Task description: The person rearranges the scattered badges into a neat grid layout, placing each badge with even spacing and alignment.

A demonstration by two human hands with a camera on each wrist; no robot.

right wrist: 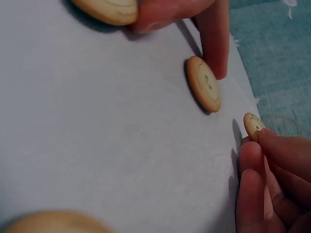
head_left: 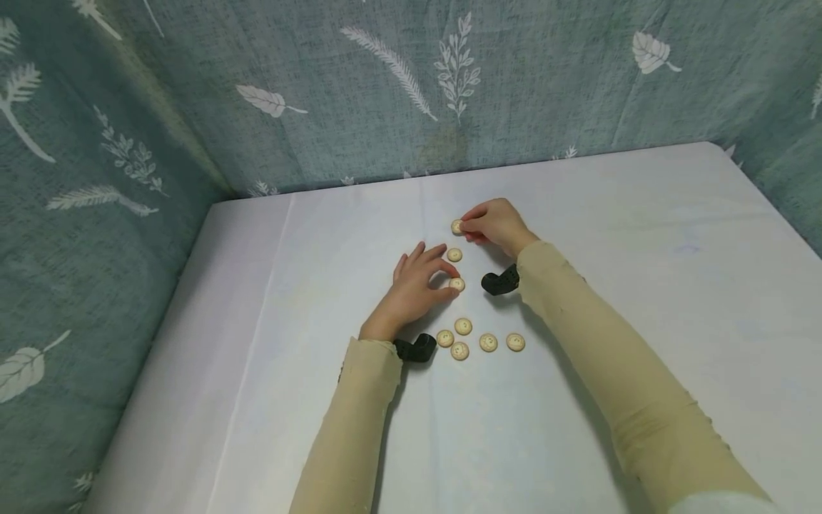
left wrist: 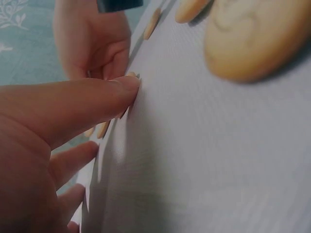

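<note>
a person's two bare hands work with pale round buttons on a white-covered tabletop (head_left: 321, 321). the left hand (head_left: 414, 282) has its thumb and index finger curled to pinch the near button (head_left: 457, 285) by its edges, while its other fingers stretch out ahead, away from the person. the right hand (head_left: 501, 225), farther out and to the right of the left hand, grasps the far button (head_left: 457, 227) between thumb and fingers; the right wrist view shows this one tilted, with its face partly covered by the thumb.

between the two pinched buttons lies the middle button (head_left: 454, 255), just past the left index finger; whether a left fingertip touches it is hard to tell.

closer to the person than either hand, five more buttons lie flat. three sit in a tight group (head_left: 459, 350) beside the left wrist, and two more, the inner button (head_left: 488, 343) and the outer button (head_left: 515, 342), lie apart in a row to the right of that group.

each wrist wears a small black device, and tan sleeves (head_left: 359, 421) cover both forearms. beyond both hands hangs a grey-green cloth (head_left: 539, 86) with white leaf shapes.
</note>
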